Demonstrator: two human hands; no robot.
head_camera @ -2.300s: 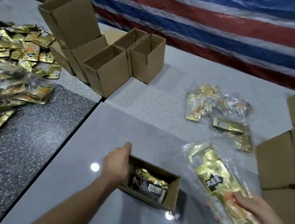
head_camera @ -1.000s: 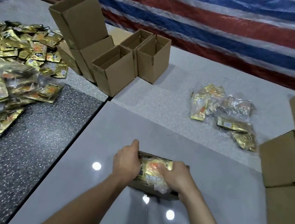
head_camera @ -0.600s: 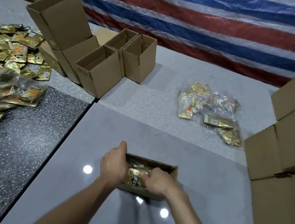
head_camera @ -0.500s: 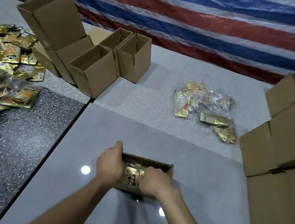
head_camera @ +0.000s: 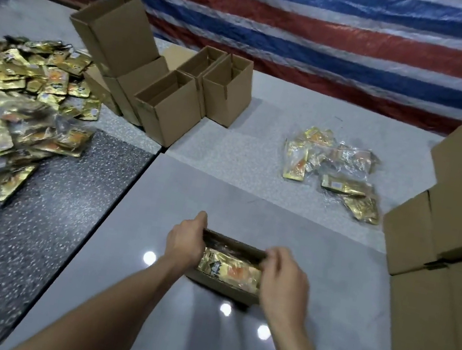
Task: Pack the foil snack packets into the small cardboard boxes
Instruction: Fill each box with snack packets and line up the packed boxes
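A small open cardboard box (head_camera: 220,286) stands on the grey table in front of me. A bag of gold foil snack packets (head_camera: 230,270) lies inside it, filling the opening. My left hand (head_camera: 185,244) grips the box's left end, thumb over the far rim. At the box's right end my right hand (head_camera: 283,276) has its fingers curled at the edge of the box; whether they grip the wall or the bag's plastic is unclear.
Several empty open boxes (head_camera: 171,103) stand at the back left. A big heap of gold packets (head_camera: 18,102) covers the left. A clear bag of packets (head_camera: 334,170) lies at the right middle. Closed boxes (head_camera: 456,243) are stacked on the right.
My right hand pushed the bag of packets down into the box, then slid from the box's middle to its right end. The left hand stayed on the left end.
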